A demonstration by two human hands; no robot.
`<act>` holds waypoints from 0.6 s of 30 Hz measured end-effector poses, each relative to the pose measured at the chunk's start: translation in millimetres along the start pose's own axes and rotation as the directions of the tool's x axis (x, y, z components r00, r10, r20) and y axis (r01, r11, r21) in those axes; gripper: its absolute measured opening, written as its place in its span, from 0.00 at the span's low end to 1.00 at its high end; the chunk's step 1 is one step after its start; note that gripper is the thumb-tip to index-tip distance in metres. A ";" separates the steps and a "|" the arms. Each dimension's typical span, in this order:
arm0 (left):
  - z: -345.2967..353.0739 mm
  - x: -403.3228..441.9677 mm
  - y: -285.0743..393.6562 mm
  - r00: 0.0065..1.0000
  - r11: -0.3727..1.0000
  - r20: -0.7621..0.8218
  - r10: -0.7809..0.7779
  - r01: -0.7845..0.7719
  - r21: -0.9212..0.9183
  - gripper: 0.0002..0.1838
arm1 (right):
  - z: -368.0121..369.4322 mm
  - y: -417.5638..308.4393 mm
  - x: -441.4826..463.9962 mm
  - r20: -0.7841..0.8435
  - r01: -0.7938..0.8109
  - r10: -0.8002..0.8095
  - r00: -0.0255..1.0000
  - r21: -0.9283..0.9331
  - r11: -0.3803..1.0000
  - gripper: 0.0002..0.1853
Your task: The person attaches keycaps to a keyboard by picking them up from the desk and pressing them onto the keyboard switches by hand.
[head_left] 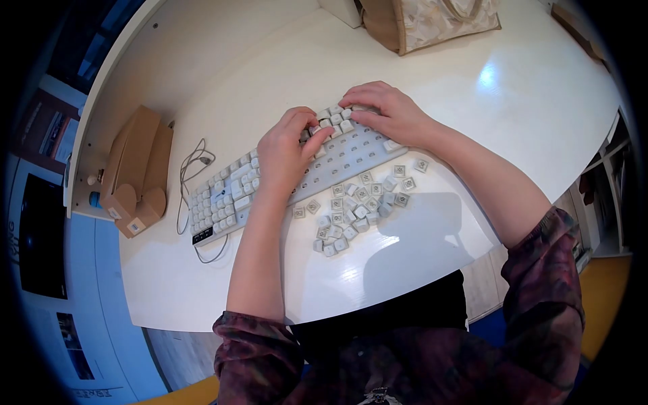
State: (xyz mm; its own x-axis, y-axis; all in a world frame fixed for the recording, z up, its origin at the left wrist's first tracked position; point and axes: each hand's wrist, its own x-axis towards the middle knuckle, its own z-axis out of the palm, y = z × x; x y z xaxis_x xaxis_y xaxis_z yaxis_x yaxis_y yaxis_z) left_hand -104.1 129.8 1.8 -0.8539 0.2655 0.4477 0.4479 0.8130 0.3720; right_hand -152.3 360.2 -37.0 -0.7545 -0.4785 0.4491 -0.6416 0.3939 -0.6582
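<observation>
A white keyboard [349, 156] lies slantwise on the desk, with caps off much of its near right part and bare switches showing. My left hand [287, 145] bends over its middle, thumb and forefinger closed about a keycap in the upper rows; the fingertips partly hide it. Over the far right end curls my right hand [391, 113], its fingers on the back edge and its thumb on the near side of the top rows, gripping the keyboard. Loose white keycaps [361, 196] lie scattered in front, some upside down.
A grey cable [185, 177] loops by the keyboard's left end. An opened cardboard box [138, 172] stands against the raised side panel at left. At the back of the white desk [256, 88] sits a patterned bag [439, 25]. The desk's curved front edge is close to my body.
</observation>
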 end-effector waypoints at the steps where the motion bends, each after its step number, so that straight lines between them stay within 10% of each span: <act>1: 0.1 0.0 0.1 1.000 1.000 0.005 -0.002 0.002 -0.008 0.13 | 0.3 -0.8 -0.3 -0.001 -0.010 0.010 1.000 0.002 1.000 0.17; 9: 1.9 1.2 -2.2 0.995 0.994 -0.073 0.070 -0.076 -0.080 0.12 | 0.6 0.8 -0.1 -0.006 -0.010 0.010 1.000 -0.003 1.000 0.16; 18: 2.5 -1.8 51.5 0.850 0.859 0.178 0.496 -0.449 -0.248 0.14 | 1.3 2.5 -0.1 -0.018 0.009 -0.009 1.000 -0.019 1.000 0.16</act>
State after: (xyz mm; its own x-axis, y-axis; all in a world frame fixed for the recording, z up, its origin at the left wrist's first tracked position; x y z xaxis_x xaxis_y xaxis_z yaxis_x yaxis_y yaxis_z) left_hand -80.2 172.5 18.2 -0.5509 0.7209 0.4205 0.8335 0.4504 0.3199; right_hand -153.7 360.2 -39.5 -0.7510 -0.4678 0.4660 -0.6507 0.4043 -0.6427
